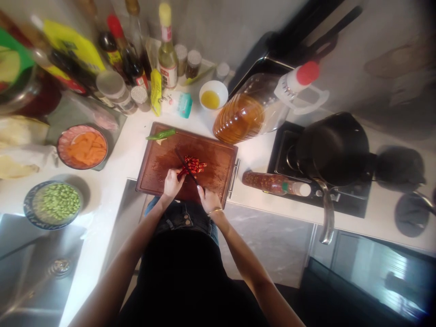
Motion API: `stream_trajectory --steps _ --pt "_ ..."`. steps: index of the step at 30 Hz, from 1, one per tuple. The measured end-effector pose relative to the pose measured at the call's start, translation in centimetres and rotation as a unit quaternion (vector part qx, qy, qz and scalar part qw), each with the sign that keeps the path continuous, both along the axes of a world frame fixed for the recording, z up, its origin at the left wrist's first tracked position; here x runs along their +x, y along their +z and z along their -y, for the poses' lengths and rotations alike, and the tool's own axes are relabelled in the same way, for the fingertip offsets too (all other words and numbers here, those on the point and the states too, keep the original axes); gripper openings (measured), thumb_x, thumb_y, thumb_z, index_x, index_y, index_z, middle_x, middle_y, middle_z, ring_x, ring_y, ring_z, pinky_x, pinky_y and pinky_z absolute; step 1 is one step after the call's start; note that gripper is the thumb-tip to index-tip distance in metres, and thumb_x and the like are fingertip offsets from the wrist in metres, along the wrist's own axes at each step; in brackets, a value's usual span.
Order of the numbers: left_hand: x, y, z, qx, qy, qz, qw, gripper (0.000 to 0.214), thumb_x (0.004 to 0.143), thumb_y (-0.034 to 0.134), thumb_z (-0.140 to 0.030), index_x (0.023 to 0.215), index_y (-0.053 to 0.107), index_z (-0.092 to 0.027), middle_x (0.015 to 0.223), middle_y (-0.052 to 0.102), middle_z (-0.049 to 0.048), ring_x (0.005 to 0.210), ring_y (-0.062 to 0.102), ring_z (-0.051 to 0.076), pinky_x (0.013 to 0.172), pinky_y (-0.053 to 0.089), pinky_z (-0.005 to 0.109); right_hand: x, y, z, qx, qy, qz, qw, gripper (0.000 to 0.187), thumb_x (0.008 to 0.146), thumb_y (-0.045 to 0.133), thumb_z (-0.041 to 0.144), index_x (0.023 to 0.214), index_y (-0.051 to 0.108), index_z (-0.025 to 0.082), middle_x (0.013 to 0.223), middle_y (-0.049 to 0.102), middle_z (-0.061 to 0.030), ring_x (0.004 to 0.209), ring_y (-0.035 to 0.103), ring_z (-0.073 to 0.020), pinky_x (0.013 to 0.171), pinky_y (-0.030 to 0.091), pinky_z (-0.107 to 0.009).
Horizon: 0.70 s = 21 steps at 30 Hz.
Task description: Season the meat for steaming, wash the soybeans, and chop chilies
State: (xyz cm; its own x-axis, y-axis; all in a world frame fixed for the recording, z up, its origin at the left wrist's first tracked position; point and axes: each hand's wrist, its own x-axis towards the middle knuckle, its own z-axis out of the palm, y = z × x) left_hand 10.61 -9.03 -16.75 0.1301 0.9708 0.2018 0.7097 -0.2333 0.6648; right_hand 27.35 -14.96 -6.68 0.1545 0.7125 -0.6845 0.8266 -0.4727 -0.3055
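A wooden cutting board (163, 168) lies in front of me on the counter. My right hand (209, 200) is closed round the handle of a kitchen knife (185, 164), whose dark blade slants up and left across the board. Close to the blade's left side, my left hand (173, 183) has its fingers bent together on red chili peppers (181, 174). Chopped red chili (196, 165) is heaped on the blade's right side. Near the board's top left corner rests a green chili pepper (162, 134), apart from both hands.
A large oil jug (245, 111) and a small white bowl (222, 93) stand behind the board. To the right are a sauce bottle (262, 180) and a black pan (334, 150) on the stove. Left are a bowl of green beans (57, 202), an orange-filled bowl (83, 147) and a sink (37, 281).
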Motion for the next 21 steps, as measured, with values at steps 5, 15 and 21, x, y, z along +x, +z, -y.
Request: stream_trajectory --steps 5,15,21 --pt "-0.1 -0.4 0.1 0.008 -0.004 0.008 1.000 0.017 0.086 0.062 -0.027 0.096 0.052 -0.018 0.092 0.064 0.0095 0.084 0.065 0.020 0.074 0.055 0.034 0.1 0.0 -0.4 -0.019 0.003 0.005 1.000 0.058 0.101 0.025 0.053 0.114 0.067 0.015 0.107 0.072 -0.0172 0.102 0.068 -0.0281 0.089 0.048 -0.035" --pt "-0.6 0.1 -1.1 0.067 -0.096 -0.029 0.993 0.010 0.090 0.059 -0.026 0.095 0.053 -0.020 0.091 0.066 0.0079 0.086 0.067 0.020 0.073 0.056 0.032 -1.3 -3.9 -2.0 0.044 -0.040 -0.007 0.998 0.052 0.103 0.027 0.044 0.113 0.068 0.013 0.109 0.071 -0.0163 0.102 0.068 -0.0237 0.088 0.047 -0.029" --pt "-0.7 1.2 -1.5 0.093 -0.119 -0.027 0.988 0.033 0.086 0.065 -0.030 0.113 0.050 -0.018 0.113 0.065 0.0132 0.106 0.063 0.024 0.088 0.055 0.038 0.2 -1.6 -1.1 0.042 -0.054 0.002 0.998 0.049 0.103 0.030 0.044 0.110 0.068 0.015 0.107 0.072 -0.0143 0.101 0.069 -0.0233 0.087 0.047 -0.028"
